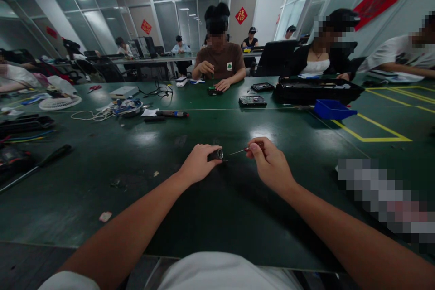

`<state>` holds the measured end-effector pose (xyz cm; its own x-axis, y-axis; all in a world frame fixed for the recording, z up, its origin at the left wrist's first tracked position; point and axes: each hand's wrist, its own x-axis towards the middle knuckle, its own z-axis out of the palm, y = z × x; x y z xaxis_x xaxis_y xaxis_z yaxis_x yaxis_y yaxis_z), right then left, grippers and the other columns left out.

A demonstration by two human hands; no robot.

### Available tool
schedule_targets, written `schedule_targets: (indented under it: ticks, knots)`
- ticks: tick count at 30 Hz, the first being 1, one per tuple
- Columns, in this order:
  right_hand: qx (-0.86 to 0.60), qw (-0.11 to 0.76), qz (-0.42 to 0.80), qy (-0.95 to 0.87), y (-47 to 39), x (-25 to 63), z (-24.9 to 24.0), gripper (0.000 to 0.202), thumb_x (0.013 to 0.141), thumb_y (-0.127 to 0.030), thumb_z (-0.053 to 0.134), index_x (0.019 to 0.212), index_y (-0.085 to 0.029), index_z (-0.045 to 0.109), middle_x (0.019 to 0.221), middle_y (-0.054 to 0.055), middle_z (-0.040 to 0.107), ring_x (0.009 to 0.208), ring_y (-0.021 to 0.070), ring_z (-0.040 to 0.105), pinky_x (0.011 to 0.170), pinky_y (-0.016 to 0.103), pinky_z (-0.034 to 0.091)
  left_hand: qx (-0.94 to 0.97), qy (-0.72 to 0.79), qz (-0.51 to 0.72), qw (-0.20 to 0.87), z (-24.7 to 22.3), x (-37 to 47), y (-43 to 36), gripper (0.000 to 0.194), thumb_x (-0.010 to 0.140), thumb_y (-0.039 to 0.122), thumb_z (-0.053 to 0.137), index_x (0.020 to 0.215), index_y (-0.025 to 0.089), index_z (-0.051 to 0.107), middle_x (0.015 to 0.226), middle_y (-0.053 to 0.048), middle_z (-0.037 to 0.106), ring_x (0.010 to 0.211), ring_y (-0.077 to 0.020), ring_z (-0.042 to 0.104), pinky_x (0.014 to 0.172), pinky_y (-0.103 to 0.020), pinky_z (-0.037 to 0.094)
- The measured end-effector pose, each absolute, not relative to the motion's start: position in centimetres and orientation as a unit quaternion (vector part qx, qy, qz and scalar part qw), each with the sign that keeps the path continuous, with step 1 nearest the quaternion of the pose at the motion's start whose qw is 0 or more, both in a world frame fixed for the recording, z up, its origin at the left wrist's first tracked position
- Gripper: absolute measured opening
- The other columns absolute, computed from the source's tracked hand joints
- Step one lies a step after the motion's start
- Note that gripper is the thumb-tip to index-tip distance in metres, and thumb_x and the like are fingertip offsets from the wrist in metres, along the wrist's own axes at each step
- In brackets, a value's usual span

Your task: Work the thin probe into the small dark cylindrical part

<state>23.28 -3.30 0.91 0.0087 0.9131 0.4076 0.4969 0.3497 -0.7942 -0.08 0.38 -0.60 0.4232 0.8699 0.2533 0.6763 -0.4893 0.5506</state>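
Observation:
In the middle of the head view, my left hand [200, 163] is closed around a dark cylinder [215, 154] with a round, metal-rimmed end that faces right. I cannot make out what kind of part it is. My right hand [270, 163] grips the reddish handle of a thin screwdriver [237, 152]. Its shaft points left toward the cylinder's open end, and a small gap shows between tip and rim. Both hands are just above the green tabletop [204, 217].
Across the table a co-worker [219, 61] handles a small green board. Hard drives [252, 101], a long black housing [316, 91] and a blue bin [335, 109] stand at the back right. A long screwdriver [54, 155], cables and a white fan grille [60, 102] lie at left.

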Motion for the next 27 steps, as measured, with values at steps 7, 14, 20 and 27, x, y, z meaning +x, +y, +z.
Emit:
schedule_targets:
  ticks: [7,14,20,27]
  knots:
    - [-0.523,0.489,0.222,-0.663,-3.3,23.3,0.9,0.023,0.100,-0.042,0.046,0.100,-0.023,0.059,0.084,0.005,0.073,0.078,0.0225,0.070,0.073,0.037,0.050,0.757,0.505,0.344,0.232,-0.3,0.2,0.4,0.031,0.092,0.021,0.063,0.122,0.021,0.059,0.116,-0.006,0.068,0.108,-0.0232,0.063,0.098,-0.040,0.049]
    - [-0.526,0.497,0.225,-0.652,-3.2,23.3,0.8,0.025,0.100,-0.044,0.046,0.102,-0.023,0.059,0.086,0.006,0.072,0.079,0.0227,0.070,0.074,0.039,0.051,0.760,0.509,0.326,0.239,0.5,0.5,-0.5,0.030,0.095,0.029,0.056,0.123,0.019,0.052,0.106,-0.007,0.065,0.094,-0.0216,0.063,0.085,-0.037,0.051]
    - [-0.526,0.493,0.224,-0.656,-3.2,23.3,0.8,0.024,0.100,-0.043,0.046,0.103,-0.023,0.059,0.087,0.006,0.072,0.080,0.0227,0.070,0.074,0.038,0.051,0.840,0.460,0.223,0.182,0.6,0.9,-0.8,0.018,0.092,0.035,0.062,0.100,0.020,0.063,0.099,-0.005,0.066,0.089,-0.0220,0.062,0.077,-0.035,0.049]
    - [-0.526,0.487,0.212,-0.664,-3.3,23.3,0.9,0.023,0.100,-0.042,0.045,0.102,-0.023,0.059,0.087,0.006,0.073,0.080,0.0231,0.071,0.074,0.039,0.051,0.896,0.425,0.092,0.091,-0.4,2.1,-1.1,0.036,0.097,0.035,0.055,0.129,0.025,0.063,0.114,-0.009,0.065,0.100,-0.0264,0.066,0.079,-0.035,0.053]
